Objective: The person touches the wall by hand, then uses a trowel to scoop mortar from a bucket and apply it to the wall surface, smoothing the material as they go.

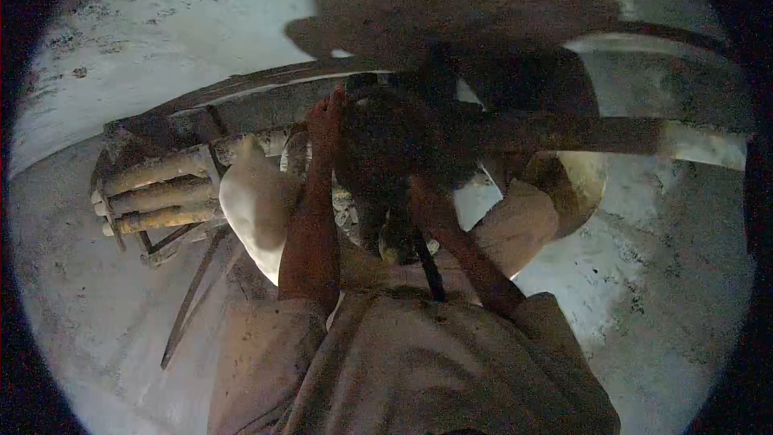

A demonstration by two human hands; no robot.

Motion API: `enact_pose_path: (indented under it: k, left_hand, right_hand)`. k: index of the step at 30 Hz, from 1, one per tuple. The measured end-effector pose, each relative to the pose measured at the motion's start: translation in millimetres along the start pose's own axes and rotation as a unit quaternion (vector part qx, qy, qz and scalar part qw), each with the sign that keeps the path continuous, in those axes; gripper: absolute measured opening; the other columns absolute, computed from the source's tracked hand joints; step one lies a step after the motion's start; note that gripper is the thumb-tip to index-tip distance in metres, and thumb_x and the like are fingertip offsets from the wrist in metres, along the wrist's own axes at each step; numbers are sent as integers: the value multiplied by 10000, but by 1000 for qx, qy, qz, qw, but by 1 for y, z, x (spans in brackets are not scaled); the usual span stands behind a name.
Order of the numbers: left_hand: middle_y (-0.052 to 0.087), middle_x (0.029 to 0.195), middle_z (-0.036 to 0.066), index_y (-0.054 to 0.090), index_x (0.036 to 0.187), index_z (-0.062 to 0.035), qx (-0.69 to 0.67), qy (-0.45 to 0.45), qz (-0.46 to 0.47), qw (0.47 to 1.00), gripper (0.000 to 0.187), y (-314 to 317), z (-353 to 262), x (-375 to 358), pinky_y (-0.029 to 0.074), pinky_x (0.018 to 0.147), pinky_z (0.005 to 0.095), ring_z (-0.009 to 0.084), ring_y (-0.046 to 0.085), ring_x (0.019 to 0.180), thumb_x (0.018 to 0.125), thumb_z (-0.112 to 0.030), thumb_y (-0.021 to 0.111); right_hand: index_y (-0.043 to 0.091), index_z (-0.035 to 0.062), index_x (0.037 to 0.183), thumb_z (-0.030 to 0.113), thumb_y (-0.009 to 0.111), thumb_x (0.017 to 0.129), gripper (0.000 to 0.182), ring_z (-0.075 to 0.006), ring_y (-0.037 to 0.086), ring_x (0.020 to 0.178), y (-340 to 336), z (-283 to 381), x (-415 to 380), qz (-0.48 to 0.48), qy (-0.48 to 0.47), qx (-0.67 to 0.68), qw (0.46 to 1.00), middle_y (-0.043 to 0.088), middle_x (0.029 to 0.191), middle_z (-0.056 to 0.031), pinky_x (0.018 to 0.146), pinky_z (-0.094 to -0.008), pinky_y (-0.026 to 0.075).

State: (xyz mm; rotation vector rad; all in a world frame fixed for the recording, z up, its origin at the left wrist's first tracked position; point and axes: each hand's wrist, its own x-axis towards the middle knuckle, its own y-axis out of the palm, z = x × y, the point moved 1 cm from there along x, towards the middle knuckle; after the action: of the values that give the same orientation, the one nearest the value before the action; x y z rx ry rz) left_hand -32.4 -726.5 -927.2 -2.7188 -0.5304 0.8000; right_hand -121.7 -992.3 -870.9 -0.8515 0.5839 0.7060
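Between my knees stands a dark, bulky, rounded object (378, 141), too deep in shadow for its kind to show. My left hand (326, 117) is at its upper left side, fingertips at its edge, and seems to grip it. Lower down on the right, my right hand (431, 205) reaches against the same object; its fingers are lost in the dark. A narrow dark bar or strap (431, 270) runs from below the object toward my waist. Pale rubble-like bits (346, 213) show beside its lower left side.
On the left, several long yellowish rods or pipes (169, 189) lie in a dark frame. A thin leg or bar (189, 302) slants down to the pale, stained floor (121, 314). A curved ledge (266, 76) crosses behind, and a flat beam (628, 135) extends right. A large shadow falls above.
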Motion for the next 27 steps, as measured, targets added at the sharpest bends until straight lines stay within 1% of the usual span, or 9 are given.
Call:
enact_pose_path:
  k: [4,5,7,11,14,16,19,22,27]
  left_hand:
    - [582,733,92,634,828,-16,318,267,-89,905,478,15,34,6,457,755,399,219,558,729,941,-467,526]
    - [602,792,96,644,926,-20,9,146,-56,988,467,17,33,7,463,770,402,218,566,767,941,-470,522]
    - [622,850,101,653,1024,-24,-297,11,-15,955,476,22,33,17,468,785,405,216,574,805,942,-473,519]
    - [638,898,77,644,1086,-39,-126,-30,-11,992,419,5,12,-1,455,762,389,172,565,821,942,-420,544]
    - [650,935,60,638,1133,-51,-159,-74,24,984,387,-1,-6,-8,446,744,376,140,559,833,943,-380,563]
    - [645,889,56,656,1085,-44,-194,-6,15,981,373,19,22,5,435,720,377,147,555,801,944,-377,561]
    - [623,756,51,688,972,-25,280,333,-280,856,367,21,22,22,420,646,365,153,542,696,944,-369,563]
    - [575,631,67,707,920,-12,-18,151,-50,987,372,-4,12,-3,429,603,369,184,523,594,935,-363,582]
    - [552,614,112,683,884,8,-76,73,-103,989,396,21,19,11,432,583,392,215,511,544,942,-366,566]
  right_hand:
    - [407,81,1373,341,540,949,515,-267,584,1019,40,-2,14,10,-27,146,989,590,1156,-125,853,-427,490]
    - [407,81,1374,341,541,949,516,-265,583,1020,36,-5,14,25,-35,190,981,589,1157,-123,853,-425,490]
    - [409,81,1374,341,541,949,516,-261,582,1020,20,-16,8,55,-54,294,953,586,1160,-119,854,-422,490]
    - [411,82,1376,341,543,949,517,-252,578,1022,-7,-28,-22,77,-66,400,911,581,1164,-111,854,-414,489]
    - [412,82,1377,342,544,949,517,-246,575,1023,-5,-12,-21,18,-52,196,979,578,1168,-105,854,-409,489]
    - [413,82,1378,342,544,949,518,-242,573,1024,29,-8,-8,-56,-49,32,997,575,1170,-101,854,-405,489]
    - [415,83,1379,342,545,949,518,-235,571,1026,25,10,-7,-53,-69,59,994,572,1174,-95,854,-400,489]
    - [417,83,1380,342,546,950,519,-229,568,1027,-23,14,-26,40,-67,201,976,568,1177,-89,854,-395,488]
    - [419,84,1382,343,548,950,520,-218,563,1029,17,4,4,-30,-66,55,996,562,1183,-80,854,-386,488]
